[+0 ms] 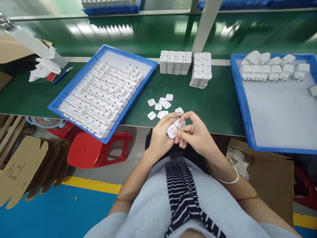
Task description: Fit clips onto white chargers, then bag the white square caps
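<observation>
Close to my body at the table's front edge, my left hand (160, 137) is closed around a white power adapter (171, 131), its printed end face turned up. My right hand (198, 134) meets it from the other side, with the thumb on the adapter's edge and the fingers curled around a second small white piece (182, 124) with print on it. The fingers partly hide both pieces, so how they join cannot be seen. Just beyond my hands several loose white cover plates (158, 106) with small slots lie scattered on the green table (220, 109).
A blue-rimmed tray (142, 59) of white plug housings, pins up, stands at left. Stacks of cover plates (175, 62) and more stacks (201, 67) sit at the back. Another blue tray (247, 115) holds adapters at right. A red stool (85, 150) is below left.
</observation>
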{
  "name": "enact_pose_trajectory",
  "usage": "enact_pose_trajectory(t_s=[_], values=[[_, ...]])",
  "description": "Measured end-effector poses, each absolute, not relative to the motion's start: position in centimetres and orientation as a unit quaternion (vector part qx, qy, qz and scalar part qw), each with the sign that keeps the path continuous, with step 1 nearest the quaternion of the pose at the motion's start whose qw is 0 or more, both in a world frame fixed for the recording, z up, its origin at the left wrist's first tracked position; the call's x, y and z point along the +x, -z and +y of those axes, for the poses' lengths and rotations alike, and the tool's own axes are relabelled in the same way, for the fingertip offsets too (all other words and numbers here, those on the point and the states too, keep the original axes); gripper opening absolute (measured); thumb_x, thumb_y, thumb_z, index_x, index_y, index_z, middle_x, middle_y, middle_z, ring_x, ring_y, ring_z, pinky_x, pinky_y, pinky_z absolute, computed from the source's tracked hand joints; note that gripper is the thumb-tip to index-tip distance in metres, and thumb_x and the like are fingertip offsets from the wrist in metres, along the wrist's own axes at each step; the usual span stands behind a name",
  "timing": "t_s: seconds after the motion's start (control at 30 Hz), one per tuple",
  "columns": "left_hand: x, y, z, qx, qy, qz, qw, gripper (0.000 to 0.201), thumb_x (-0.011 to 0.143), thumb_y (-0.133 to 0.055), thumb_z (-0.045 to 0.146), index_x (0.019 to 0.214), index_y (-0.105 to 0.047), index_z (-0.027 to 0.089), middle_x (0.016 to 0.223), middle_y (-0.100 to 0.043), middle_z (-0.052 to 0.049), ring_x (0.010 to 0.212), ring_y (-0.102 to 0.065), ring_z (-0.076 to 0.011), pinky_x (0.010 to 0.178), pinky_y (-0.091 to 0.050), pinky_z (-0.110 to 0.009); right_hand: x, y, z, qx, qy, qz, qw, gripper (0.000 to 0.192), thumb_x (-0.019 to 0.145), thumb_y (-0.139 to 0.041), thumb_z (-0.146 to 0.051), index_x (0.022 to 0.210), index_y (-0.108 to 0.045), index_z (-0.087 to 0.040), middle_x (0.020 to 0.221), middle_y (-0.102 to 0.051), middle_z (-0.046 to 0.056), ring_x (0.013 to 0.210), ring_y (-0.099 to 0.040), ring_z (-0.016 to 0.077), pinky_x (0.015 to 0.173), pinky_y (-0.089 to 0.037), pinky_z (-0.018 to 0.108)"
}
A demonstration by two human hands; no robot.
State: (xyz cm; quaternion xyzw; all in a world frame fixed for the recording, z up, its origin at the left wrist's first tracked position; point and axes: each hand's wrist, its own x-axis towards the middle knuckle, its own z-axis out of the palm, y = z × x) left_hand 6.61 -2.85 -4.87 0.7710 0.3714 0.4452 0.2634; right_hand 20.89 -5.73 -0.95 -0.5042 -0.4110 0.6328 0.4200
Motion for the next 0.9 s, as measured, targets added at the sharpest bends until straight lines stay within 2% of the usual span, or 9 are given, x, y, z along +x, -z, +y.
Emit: enact_pose_trajectory(t_s=[0.1,0.3,0.5,0.77,0.9], values=[[6.7,4.8,-2.8,0.763,-0.446,0.378,0.275,0.027,0.086,-0.064,0.012,0.112,-0.066,0.017,0.122,-0.068,-0.010,0.113,-0.065,-0.0212,0.098,-0.056,-0.038,20.8,1.1,-5.7,-0.513,-0.622,-0.419,0.417,0.034,0.080,-0.068,-0.025,0.095,-0.037,-0.025,0.054,-0.065,-0.008,0.038,-0.054,0.0105,0.039,-0.045,0.019],[6.7,4.7,-2.8,0.719,-0.460,0.380,0.355,0.028,0.080,-0.070,0.010,0.107,-0.069,0.018,0.118,-0.069,-0.009,0.111,-0.066,-0.0202,0.098,-0.055,-0.037,20.6,1.3,-5.7,-0.566,-0.526,-0.467,0.430,0.035,0.078,-0.074,-0.024,0.094,-0.043,-0.024,0.037,-0.048,-0.015,0.030,-0.041,0.0074,0.037,-0.031,0.017],[6.4,3.8,-2.7,0.701,-0.473,0.368,0.387,0.032,0.078,-0.074,0.015,0.109,-0.069,0.022,0.120,-0.070,-0.008,0.112,-0.066,-0.0214,0.099,-0.054,-0.040,20.8,0.9,-6.6,-0.495,-0.570,-0.424,0.501,0.022,0.090,-0.062,-0.037,0.101,-0.047,-0.026,0.044,-0.056,-0.010,0.029,-0.041,0.0096,0.032,-0.030,0.021],[6.2,3.3,-2.9,0.707,-0.479,0.351,0.383,0.036,0.078,-0.074,0.012,0.112,-0.068,0.022,0.121,-0.069,-0.007,0.114,-0.065,-0.0217,0.100,-0.054,-0.040,21.0,1.0,-7.3,-0.474,-0.570,-0.434,0.513,0.023,0.089,-0.063,-0.033,0.104,-0.047,-0.026,0.045,-0.057,-0.009,0.030,-0.042,0.0100,0.033,-0.031,0.021],[6.3,3.1,-3.2,0.721,-0.485,0.349,0.351,0.034,0.080,-0.072,0.011,0.113,-0.068,0.019,0.121,-0.069,-0.010,0.113,-0.065,-0.0212,0.099,-0.055,-0.038,20.5,0.4,-7.3,-0.505,-0.560,-0.427,0.500,0.032,0.085,-0.070,-0.032,0.107,-0.047,-0.026,0.043,-0.055,-0.010,0.029,-0.040,0.0092,0.033,-0.030,0.021]])
